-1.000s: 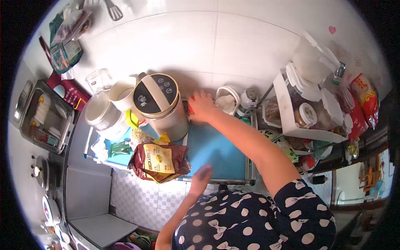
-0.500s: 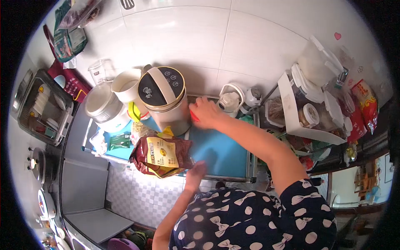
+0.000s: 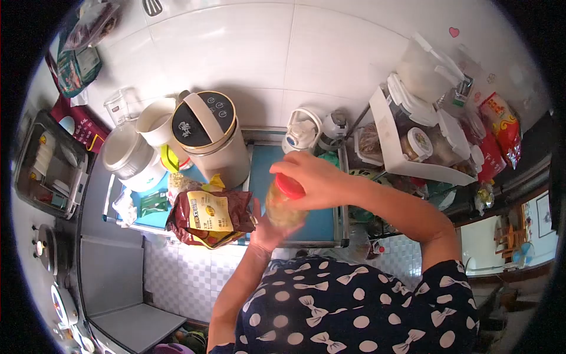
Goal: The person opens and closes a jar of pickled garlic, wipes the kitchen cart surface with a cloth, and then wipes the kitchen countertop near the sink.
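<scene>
In the head view, a clear jar (image 3: 282,207) with a red lid (image 3: 290,186) and pale contents is held tilted in front of my body, above the blue surface. Its lid end is gripped from above by my right hand (image 3: 312,180), fingers curled round it. My left hand (image 3: 269,233) cups the jar's lower end, with the thumb up along its side; the other fingers are partly hidden. Just left of that hand lies a brown food bag (image 3: 209,218) with a yellow label. Behind it stands a tall beige appliance (image 3: 212,156) with a black control lid.
A blue-topped cart (image 3: 265,162) carries a white pot (image 3: 156,121), a lidded container (image 3: 127,150) and a white handled jug (image 3: 302,131). On the right, a white bin (image 3: 392,138) holds jars and boxes. A dish rack (image 3: 53,159) stands at the left.
My right hand has lifted the red-lidded jar from beside the appliance and brought it toward my body. My left hand has turned up and met its lower end. The view has shifted slightly.
</scene>
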Demonstrator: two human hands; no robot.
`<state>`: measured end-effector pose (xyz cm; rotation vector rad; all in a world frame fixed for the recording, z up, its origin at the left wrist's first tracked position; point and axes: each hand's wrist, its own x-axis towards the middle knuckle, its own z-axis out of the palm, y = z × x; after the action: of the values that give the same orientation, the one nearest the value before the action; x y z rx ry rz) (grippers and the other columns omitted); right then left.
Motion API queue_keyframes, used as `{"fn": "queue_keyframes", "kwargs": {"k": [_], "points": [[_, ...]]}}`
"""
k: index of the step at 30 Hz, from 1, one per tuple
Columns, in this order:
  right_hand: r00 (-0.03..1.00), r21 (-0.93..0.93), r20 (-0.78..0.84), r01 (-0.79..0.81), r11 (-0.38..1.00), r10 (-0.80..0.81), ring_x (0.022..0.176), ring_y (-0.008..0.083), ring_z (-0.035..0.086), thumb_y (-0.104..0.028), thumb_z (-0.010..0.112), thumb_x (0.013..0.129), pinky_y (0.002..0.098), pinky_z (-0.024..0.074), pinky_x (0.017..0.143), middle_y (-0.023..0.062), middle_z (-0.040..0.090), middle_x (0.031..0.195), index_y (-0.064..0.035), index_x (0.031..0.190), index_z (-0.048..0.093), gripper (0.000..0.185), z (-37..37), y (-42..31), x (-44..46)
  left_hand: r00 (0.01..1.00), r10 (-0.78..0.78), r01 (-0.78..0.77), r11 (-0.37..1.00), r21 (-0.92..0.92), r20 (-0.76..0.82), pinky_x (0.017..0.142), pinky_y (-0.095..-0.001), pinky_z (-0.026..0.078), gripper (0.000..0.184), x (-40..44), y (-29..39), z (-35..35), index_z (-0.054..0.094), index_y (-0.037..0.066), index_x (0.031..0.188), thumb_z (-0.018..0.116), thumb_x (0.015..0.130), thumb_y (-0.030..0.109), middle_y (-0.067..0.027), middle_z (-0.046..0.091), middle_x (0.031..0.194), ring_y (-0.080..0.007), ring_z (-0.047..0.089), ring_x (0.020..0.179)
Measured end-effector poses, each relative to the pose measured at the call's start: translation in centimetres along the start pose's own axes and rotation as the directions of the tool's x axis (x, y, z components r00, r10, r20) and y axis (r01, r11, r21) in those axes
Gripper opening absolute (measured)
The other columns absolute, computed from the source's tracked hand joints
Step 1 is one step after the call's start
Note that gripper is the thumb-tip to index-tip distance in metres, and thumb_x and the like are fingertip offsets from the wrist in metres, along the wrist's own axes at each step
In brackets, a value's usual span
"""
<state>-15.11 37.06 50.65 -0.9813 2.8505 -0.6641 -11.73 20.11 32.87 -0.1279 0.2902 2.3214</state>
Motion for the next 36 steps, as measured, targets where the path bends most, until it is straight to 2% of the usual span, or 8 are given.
{"fn": "queue_keyframes", "kwargs": {"k": [5,12,15,16,18,21,24,36], "points": [[0.994,0.028,-0.063,0.085,0.996,-0.083,0.101,0.0368,0.054,-0.033,0.074,0.070,0.0425,0.0480,0.085,0.0197,0.052,0.111,-0.0053,0.122,0.051,0.064,-3.5,-1.6,-2.8,0.987,-0.073,0.081,0.996,0.047,-0.145,0.089,-0.0525,0.047,0.084,-1.8,-0.9,6.3,0.038,0.020,0.141,0.042,0.080,0.079,-0.0092,0.045,0.140,-0.0323,0.050,0.122],[0.911,-0.177,-0.370,0.126,0.976,-0.185,0.098,0.0339,0.054,-0.033,0.072,0.075,0.0417,0.0476,0.083,0.0160,0.053,0.110,-0.0057,0.116,0.057,0.051,-3.3,-3.9,-3.6,0.958,0.119,-0.059,0.972,0.228,-0.260,0.081,-0.0495,0.048,0.068,-1.4,-1.6,11.6,0.047,0.027,0.132,0.034,0.085,0.075,-0.0026,0.057,0.125,-0.0260,0.057,0.109],[0.867,-0.219,-0.409,0.211,0.953,-0.286,0.089,0.0328,0.056,-0.031,0.072,0.073,0.0398,0.0486,0.076,0.0150,0.054,0.104,-0.0050,0.110,0.059,0.047,-3.0,-4.0,-3.4,0.977,0.139,-0.091,0.956,0.279,-0.159,0.084,-0.0481,0.048,0.064,-0.9,-1.8,10.3,0.046,0.027,0.132,0.037,0.086,0.070,-0.0024,0.055,0.127,-0.0256,0.056,0.113],[0.859,-0.218,-0.410,0.236,0.947,-0.308,0.085,0.0320,0.056,-0.030,0.072,0.072,0.0393,0.0481,0.073,0.0145,0.053,0.100,-0.0049,0.107,0.060,0.045,-2.9,-4.0,-3.3,0.985,0.116,-0.095,0.983,0.158,-0.124,0.081,-0.0388,0.051,0.049,-1.7,-1.9,11.1,0.052,0.015,0.123,0.051,0.089,0.050,-0.0047,0.057,0.121,-0.0199,0.057,0.110],[0.843,-0.222,-0.405,0.285,0.933,-0.354,0.078,0.0304,0.055,-0.028,0.072,0.071,0.0383,0.0470,0.067,0.0136,0.053,0.094,-0.0046,0.102,0.060,0.040,-2.5,-4.2,-3.4,0.965,0.254,-0.209,0.898,0.388,-0.068,0.081,-0.0380,0.052,0.045,-1.5,-2.7,9.9,0.053,0.011,0.119,0.067,0.080,0.030,-0.0055,0.058,0.117,-0.0173,0.057,0.108],[0.848,-0.181,-0.353,0.353,0.918,-0.395,0.073,0.0288,0.052,-0.026,0.071,0.070,0.0383,0.0438,0.062,0.0127,0.049,0.088,-0.0043,0.097,0.060,0.037,-2.1,-4.3,-3.8,0.952,0.272,-0.181,0.871,0.457,-0.141,0.084,-0.0356,0.051,0.060,-1.7,-3.6,8.6,0.050,0.006,0.120,0.075,0.066,0.005,-0.0072,0.057,0.116,-0.0154,0.056,0.106],[0.850,-0.157,-0.332,0.377,0.913,-0.409,0.071,0.0285,0.051,-0.026,0.070,0.070,0.0390,0.0431,0.061,0.0118,0.047,0.085,-0.0045,0.093,0.058,0.034,-1.5,-4.4,-4.5,0.978,0.089,-0.088,0.996,0.015,-0.186,0.090,-0.0434,0.049,0.050,-3.0,-4.6,7.6,0.045,0.009,0.127,0.056,0.090,0.041,-0.0092,0.055,0.120,-0.0232,0.058,0.107],[0.824,-0.031,-0.121,0.554,0.832,-0.553,0.089,0.0266,0.053,-0.034,0.073,0.070,0.0373,0.0416,0.069,0.0104,0.051,0.101,-0.0116,0.104,0.059,0.043,-3.0,-7.7,-6.5,0.970,0.017,0.041,0.972,0.231,-0.243,0.098,-0.0471,0.044,0.055,-4.5,-4.7,10.4,0.049,0.008,0.128,0.045,0.092,0.049,-0.0143,0.055,0.125,-0.0295,0.056,0.113]]}}
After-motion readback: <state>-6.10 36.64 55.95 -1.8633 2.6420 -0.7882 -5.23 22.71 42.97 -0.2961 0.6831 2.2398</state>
